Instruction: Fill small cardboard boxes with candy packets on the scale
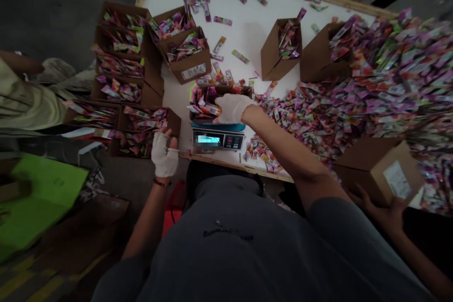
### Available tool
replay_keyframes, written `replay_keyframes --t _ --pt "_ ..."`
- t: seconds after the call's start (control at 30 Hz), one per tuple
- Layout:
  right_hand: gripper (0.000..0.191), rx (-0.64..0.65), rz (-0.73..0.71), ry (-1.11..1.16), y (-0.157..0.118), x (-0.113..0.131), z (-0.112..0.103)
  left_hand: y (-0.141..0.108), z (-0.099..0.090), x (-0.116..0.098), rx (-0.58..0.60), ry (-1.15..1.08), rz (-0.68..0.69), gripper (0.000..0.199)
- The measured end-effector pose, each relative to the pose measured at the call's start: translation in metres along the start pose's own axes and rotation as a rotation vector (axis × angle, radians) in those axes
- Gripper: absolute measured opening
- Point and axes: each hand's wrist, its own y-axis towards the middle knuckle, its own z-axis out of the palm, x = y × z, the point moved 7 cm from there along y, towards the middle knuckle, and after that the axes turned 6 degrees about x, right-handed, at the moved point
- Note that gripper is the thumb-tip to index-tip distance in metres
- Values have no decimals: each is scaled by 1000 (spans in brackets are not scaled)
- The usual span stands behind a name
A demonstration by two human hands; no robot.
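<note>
A digital scale (217,140) with a lit display stands at the table's near edge, and a cardboard box full of small colourful packets (205,104) rests on it. My right hand (233,108), in a white glove, lies over the right side of that box; its fingertips are hidden among the packets, so what they hold is unclear. My left hand (165,155), also gloved with bare fingertips, is beside the lower right corner of a filled box (173,127) at the left. Its fingers are apart and nothing shows in them.
Filled boxes (154,75) stand at the left, and two more boxes (271,56) stand behind to the right. A big heap of packets (382,75) covers the table's right side. Another person's hands hold a box (375,165) at the right. A person's sleeve (31,99) is at the left.
</note>
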Motion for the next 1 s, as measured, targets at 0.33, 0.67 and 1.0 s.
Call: replay_keyframes --t 0.33,0.67,1.0 --pt "19 -222 65 126 -64 -68 -15 4 -4 0 19 -24 -23 43" --pt "40 -299 71 -37 -73 -71 -15 99 18 -82 283 134 269 27" --pt "19 -324 37 179 -35 -51 -16 136 15 -156 433 -52 320 34"
